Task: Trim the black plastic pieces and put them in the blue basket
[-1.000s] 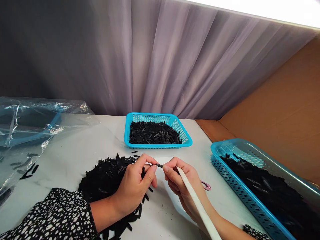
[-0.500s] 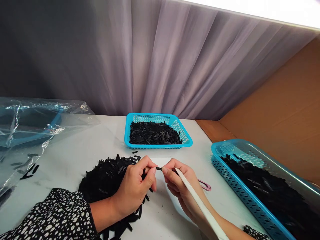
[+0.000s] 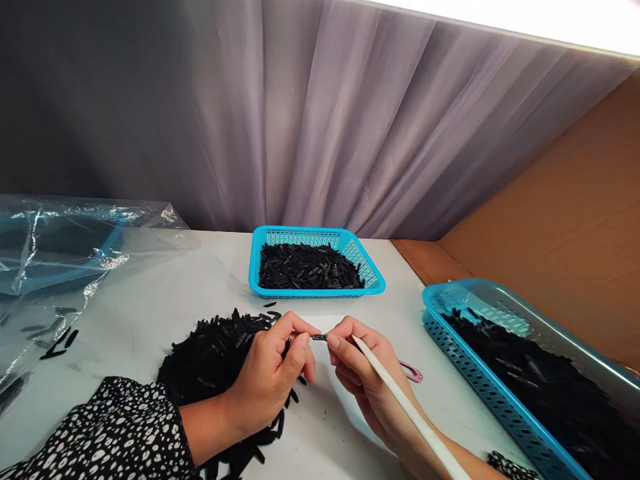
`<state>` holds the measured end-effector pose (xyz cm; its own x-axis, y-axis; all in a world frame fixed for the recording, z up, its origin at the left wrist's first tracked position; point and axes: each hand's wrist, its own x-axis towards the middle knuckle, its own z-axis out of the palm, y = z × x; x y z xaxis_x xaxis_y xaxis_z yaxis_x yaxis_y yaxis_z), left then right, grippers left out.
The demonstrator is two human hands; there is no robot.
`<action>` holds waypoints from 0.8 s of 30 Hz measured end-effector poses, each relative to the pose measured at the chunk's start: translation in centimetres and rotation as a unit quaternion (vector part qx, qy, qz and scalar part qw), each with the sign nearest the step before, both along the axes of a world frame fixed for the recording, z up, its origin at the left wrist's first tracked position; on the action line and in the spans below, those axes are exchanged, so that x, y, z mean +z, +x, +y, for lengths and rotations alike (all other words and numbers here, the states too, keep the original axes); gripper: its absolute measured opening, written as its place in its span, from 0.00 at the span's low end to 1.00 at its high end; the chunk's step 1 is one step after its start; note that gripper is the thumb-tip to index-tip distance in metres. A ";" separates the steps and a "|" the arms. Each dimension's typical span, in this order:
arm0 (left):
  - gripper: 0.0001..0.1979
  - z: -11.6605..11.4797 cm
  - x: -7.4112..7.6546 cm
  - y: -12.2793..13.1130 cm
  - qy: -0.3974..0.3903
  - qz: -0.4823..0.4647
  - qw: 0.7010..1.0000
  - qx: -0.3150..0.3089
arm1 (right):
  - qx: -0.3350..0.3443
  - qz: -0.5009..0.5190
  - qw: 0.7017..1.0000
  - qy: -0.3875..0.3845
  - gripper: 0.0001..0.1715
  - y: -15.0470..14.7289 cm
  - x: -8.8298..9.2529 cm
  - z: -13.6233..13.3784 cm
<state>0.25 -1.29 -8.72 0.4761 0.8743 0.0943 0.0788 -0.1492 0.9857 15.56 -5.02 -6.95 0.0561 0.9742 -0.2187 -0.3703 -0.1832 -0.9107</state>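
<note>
Closest to me, at the lower left of the frame, a spotted sleeve (image 3: 125,427) runs up to the left hand (image 3: 273,367). Under that arm spreads a heap of small black strips (image 3: 215,347), spilling loosely over the white worktop (image 3: 325,440). From the bottom edge a slim white rod or strip (image 3: 400,393) rises across the right forearm and ends by the knuckles of the right hand (image 3: 370,367).

Between the two hands, just below the middle of the frame, is one black strip (image 3: 319,337), roughly level above the worktop. The right thumb and forefinger are clamped on its right end. The left forefinger and thumb are close about its other end; whether they truly pinch it, I can't tell.

So small a piece, held only by its tip, could easily slip, I'd say, and if it dropped on the heap it would be hard to find again. A turn of the right wrist might swing the white rod into the pink hair clip (image 3: 419,376) just beyond, or into the blue basket (image 3: 475,370) of black pieces at right.

Farther off, a clear plastic bag (image 3: 100,267) lies at left, a second blue basket (image 3: 317,293) stands centrally, also loaded, and a grey curtain (image 3: 320,120) hangs behind.
</note>
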 end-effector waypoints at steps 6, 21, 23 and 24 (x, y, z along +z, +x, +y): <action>0.13 0.1 0.3 -0.1 0.009 0.024 1.000 0.016 | -0.011 0.000 1.000 -0.003 0.22 0.1 0.1 0.0; 0.14 0.3 -0.5 0.2 -0.059 -0.018 0.998 0.014 | -0.002 -0.049 0.996 0.068 0.18 0.6 -2.3 0.6; 0.14 0.3 -0.5 0.3 -0.087 -0.034 0.996 -0.007 | -0.011 -0.077 0.994 0.073 0.15 0.8 -2.7 0.7; 0.14 0.2 -0.4 0.3 -0.101 -0.042 0.994 -0.019 | -0.016 -0.085 0.994 0.073 0.14 0.9 -2.9 0.7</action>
